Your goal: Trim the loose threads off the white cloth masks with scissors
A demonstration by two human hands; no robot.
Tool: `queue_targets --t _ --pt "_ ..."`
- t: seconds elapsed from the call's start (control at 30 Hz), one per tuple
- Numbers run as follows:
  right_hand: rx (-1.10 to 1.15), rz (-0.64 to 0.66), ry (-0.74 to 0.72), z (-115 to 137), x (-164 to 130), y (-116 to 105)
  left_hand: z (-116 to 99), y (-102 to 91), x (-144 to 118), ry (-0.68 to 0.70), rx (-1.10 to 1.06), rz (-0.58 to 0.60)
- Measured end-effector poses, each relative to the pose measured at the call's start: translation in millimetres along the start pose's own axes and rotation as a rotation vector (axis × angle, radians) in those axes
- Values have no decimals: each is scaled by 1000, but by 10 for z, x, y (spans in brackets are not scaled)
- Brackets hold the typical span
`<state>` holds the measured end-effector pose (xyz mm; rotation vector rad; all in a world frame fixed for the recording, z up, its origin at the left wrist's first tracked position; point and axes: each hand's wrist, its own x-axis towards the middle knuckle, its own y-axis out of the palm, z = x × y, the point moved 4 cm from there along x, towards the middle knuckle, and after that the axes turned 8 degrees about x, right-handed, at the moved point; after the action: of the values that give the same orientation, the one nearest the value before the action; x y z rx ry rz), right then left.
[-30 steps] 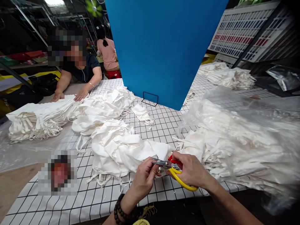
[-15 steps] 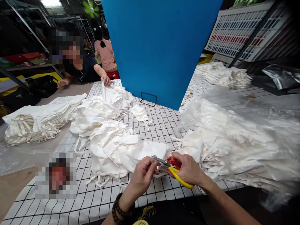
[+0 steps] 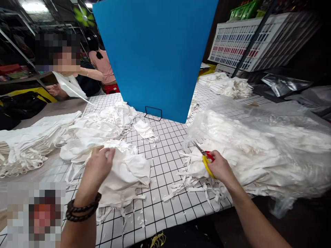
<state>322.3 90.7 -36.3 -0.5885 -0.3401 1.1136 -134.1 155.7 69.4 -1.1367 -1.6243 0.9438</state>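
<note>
White fabric everywhere on the grid-pattern table. Left hand at 8 o'clock of the frame, palm down on the nearest pile of white cloth pieces; fingers spread and loosely curled over the top fold, pressing on it, can't tell whether they actually pinch it. Beaded bracelet on that wrist. Right hand at 4 o'clock, fingers closed around the handles of the scissors: yellow and red grips, blades nearly together, tips aimed toward 10 o'clock, hovering just over the edge of the bagged stack. That stack, white pieces with loose straps under a clear plastic sheet, fills the 3 o'clock side and touches the right hand's knuckles. Cut straps and scraps lie on the table between the two arms. Blue upright board on a wire stand at 12 o'clock. More white heaps at 10 o'clock and a folded stack at 9 o'clock. Co-worker at 10–11 o'clock beyond the table, holding up a white piece. White crate rack at 1–2 o'clock.
</note>
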Motion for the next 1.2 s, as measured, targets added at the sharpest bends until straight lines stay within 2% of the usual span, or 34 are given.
queue_targets --t 0.07,0.13,0.17,0.23,0.3,0.37,0.47,0.57,0.67,0.77,0.83,0.9,0.97,1.1,1.2 --pt "-64 1 -21 45 40 127 -206 161 -130 19 76 66" --pt "-109 17 -57 116 80 263 -509 373 -328 113 -82 165" --pt "-126 27 -77 156 91 323 -676 497 -438 180 -209 254" --pt "-144 40 -117 246 73 411 -980 768 -653 273 -453 507" --pt "-139 50 -156 342 -15 458 -1208 1034 -827 298 -627 747" --pt "-111 64 -177 416 -158 459 -1362 1256 -920 292 -705 851" --pt "-63 43 -126 406 -349 331 -1534 1482 -928 302 -692 784" --pt "-57 -101 7 231 -385 46 -1769 1622 -856 375 -671 660" --pt "-79 -223 101 25 -314 -173 -2083 1782 -757 497 -656 602" --pt "-58 -223 112 -91 -242 -160 -2339 1947 -662 570 -618 576" --pt "-14 -217 103 -125 -213 -91 -2410 1992 -618 587 -593 549" --pt "54 -220 94 -146 -189 -45 -2384 1953 -592 591 -585 511" --pt "153 -222 77 -155 -161 -44 -2271 1831 -579 581 -597 459" --pt "415 -187 -14 -62 -110 -90 -1901 1426 -587 512 -647 329" --pt "584 -117 -99 183 -107 -71 -1592 1081 -654 456 -684 232"
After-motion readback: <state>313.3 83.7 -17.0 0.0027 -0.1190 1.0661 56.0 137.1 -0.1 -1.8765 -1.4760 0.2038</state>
